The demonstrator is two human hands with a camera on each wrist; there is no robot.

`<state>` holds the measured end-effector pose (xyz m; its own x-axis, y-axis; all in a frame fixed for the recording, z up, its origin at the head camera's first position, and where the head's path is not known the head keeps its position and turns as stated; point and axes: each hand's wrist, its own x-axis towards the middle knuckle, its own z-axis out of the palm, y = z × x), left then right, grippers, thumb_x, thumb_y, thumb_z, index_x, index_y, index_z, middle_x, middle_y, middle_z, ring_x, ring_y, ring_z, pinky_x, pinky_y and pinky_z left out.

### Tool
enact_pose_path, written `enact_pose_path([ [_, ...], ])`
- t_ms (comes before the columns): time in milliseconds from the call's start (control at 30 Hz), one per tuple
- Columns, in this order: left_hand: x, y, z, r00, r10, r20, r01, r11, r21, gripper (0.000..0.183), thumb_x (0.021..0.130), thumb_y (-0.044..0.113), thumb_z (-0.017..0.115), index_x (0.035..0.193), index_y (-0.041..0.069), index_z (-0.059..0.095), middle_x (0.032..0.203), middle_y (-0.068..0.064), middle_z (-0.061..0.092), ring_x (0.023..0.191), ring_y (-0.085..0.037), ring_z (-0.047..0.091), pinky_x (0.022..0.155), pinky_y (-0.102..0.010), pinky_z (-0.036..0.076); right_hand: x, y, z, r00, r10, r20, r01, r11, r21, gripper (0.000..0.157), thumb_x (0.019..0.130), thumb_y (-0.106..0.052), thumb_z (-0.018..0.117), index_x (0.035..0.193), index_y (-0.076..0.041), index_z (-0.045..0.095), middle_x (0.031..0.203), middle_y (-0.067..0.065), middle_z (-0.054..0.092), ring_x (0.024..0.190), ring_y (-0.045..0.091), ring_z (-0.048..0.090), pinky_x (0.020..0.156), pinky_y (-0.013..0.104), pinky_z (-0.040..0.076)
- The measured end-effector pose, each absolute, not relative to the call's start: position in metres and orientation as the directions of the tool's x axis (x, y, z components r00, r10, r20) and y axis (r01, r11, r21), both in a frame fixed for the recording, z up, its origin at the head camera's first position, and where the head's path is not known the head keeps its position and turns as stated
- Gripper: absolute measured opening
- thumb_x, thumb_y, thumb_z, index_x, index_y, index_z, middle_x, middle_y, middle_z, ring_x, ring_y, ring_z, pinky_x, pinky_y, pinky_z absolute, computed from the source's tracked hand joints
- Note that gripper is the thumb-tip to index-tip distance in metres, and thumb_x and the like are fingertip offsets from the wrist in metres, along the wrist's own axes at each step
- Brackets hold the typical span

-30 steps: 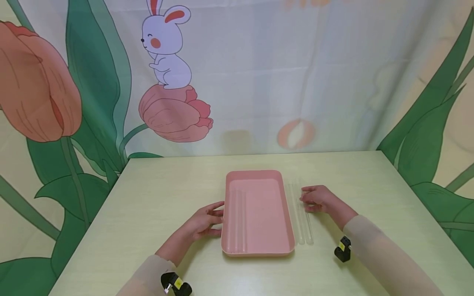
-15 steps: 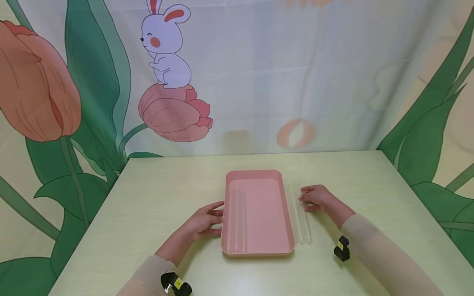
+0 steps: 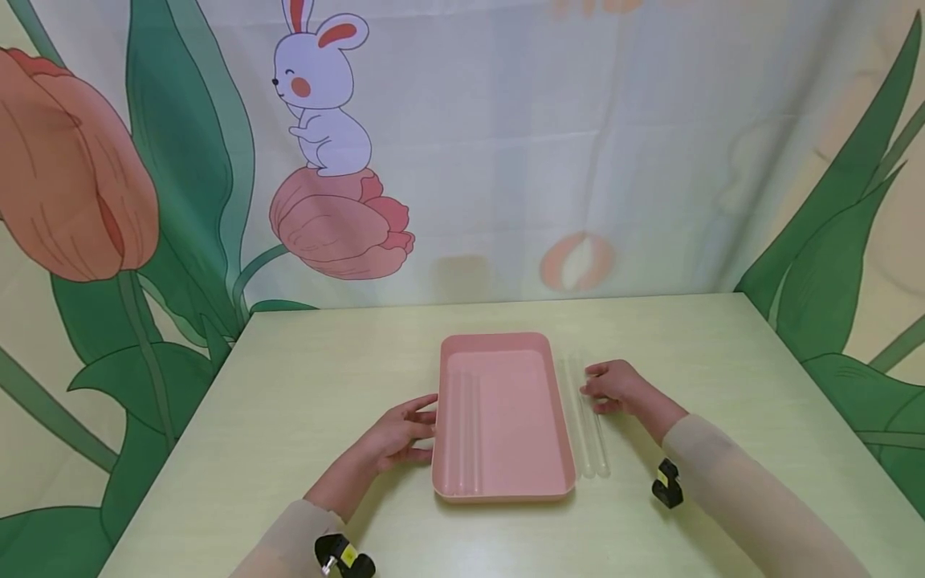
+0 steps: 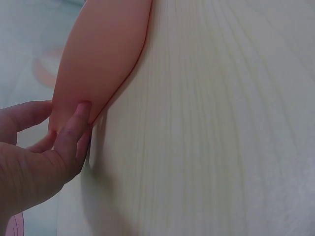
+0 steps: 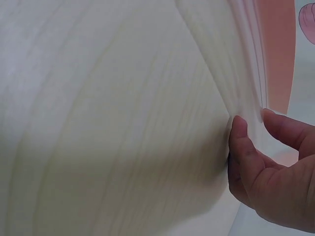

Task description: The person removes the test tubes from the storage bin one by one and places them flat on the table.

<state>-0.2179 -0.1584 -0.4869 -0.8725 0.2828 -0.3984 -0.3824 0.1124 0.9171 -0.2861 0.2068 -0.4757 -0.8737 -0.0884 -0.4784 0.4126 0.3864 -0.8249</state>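
A pink rectangular tray (image 3: 520, 425) stands mid-table in the head view, with several clear test tubes (image 3: 465, 437) lying lengthwise along its left side. My left hand (image 3: 401, 433) rests against the tray's left wall, fingers spread and fairly straight; the left wrist view has its fingertips on the outer pink wall (image 4: 106, 44). Just right of the tray, more clear tubes with rounded near ends lie side by side on the table. Thumb and fingers of my right hand (image 3: 614, 387) pinch the outer test tube (image 3: 601, 449) near its upper half. In the right wrist view, the tube's outline runs between the fingertips.
The pale wood-grain table (image 3: 325, 369) reaches back to a printed cloth (image 3: 506, 160) with a rabbit and tulips. Another test tube (image 3: 586, 449) lies between the held one and the tray's right wall. Black wrist cameras (image 3: 667, 484) sit on both sleeves.
My right hand has shifted slightly left, toward the tray, and the outer tube has moved a little with it. The left hand and the tray keep their places.
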Motion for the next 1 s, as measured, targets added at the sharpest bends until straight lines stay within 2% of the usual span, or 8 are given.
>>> enact_pose_path([
  [233, -0.218, -0.158, -0.489, -0.872, 0.274, -0.406, -0.39, 0.11, 0.914, 0.065, 0.099, -0.005, 0.053, 0.16, 0.004, 0.032, 0.158, -0.029, 0.042, 0.112, -0.021, 0.067, 0.079, -0.033, 0.062, -0.286, 0.206, -0.477, -0.874, -0.092, -0.477, 0.407, 0.399, -0.822, 0.06, 0.099, -0.001, 0.059, 0.152, 0.013, 0.035, 0.105, 0.006, 0.064, 0.078, 0.006, 0.057, 0.062, 0.02, 0.056],
  [500, -0.218, -0.158, -0.49, -0.872, 0.265, -0.41, -0.395, 0.112, 0.912, 0.064, 0.099, -0.005, 0.053, 0.159, 0.004, 0.033, 0.158, -0.029, 0.043, 0.107, -0.018, 0.067, 0.077, -0.033, 0.062, -0.287, 0.209, -0.472, -0.857, -0.094, -0.507, 0.438, 0.387, -0.812, 0.062, 0.101, -0.009, 0.058, 0.153, 0.013, 0.032, 0.118, 0.012, 0.062, 0.091, 0.014, 0.055, 0.066, 0.023, 0.059],
  [833, -0.218, -0.158, -0.487, -0.871, 0.273, -0.409, -0.39, 0.121, 0.913, 0.064, 0.1, -0.002, 0.054, 0.16, 0.005, 0.032, 0.159, -0.029, 0.041, 0.114, -0.022, 0.067, 0.083, -0.036, 0.062, -0.284, 0.218, -0.469, -0.864, -0.118, -0.49, 0.428, 0.342, -0.837, 0.057, 0.104, -0.014, 0.051, 0.151, 0.015, 0.034, 0.112, 0.011, 0.06, 0.085, 0.009, 0.058, 0.074, 0.024, 0.061],
  [933, -0.218, -0.158, -0.486, -0.87, 0.274, -0.41, -0.391, 0.124, 0.912, 0.064, 0.1, -0.002, 0.054, 0.16, 0.005, 0.032, 0.159, -0.029, 0.041, 0.115, -0.022, 0.067, 0.083, -0.036, 0.062, -0.281, 0.224, -0.467, -0.869, -0.121, -0.48, 0.418, 0.341, -0.842, 0.056, 0.105, -0.013, 0.05, 0.151, 0.014, 0.035, 0.125, 0.021, 0.061, 0.092, 0.011, 0.06, 0.079, 0.027, 0.061],
  [1000, -0.218, -0.158, -0.486, -0.869, 0.275, -0.411, -0.392, 0.123, 0.912, 0.064, 0.1, -0.002, 0.054, 0.16, 0.005, 0.032, 0.159, -0.029, 0.041, 0.115, -0.022, 0.067, 0.082, -0.035, 0.062, -0.279, 0.227, -0.466, -0.871, -0.12, -0.477, 0.415, 0.343, -0.843, 0.055, 0.106, -0.013, 0.049, 0.152, 0.013, 0.035, 0.14, 0.029, 0.054, 0.102, 0.017, 0.062, 0.083, 0.029, 0.061],
])
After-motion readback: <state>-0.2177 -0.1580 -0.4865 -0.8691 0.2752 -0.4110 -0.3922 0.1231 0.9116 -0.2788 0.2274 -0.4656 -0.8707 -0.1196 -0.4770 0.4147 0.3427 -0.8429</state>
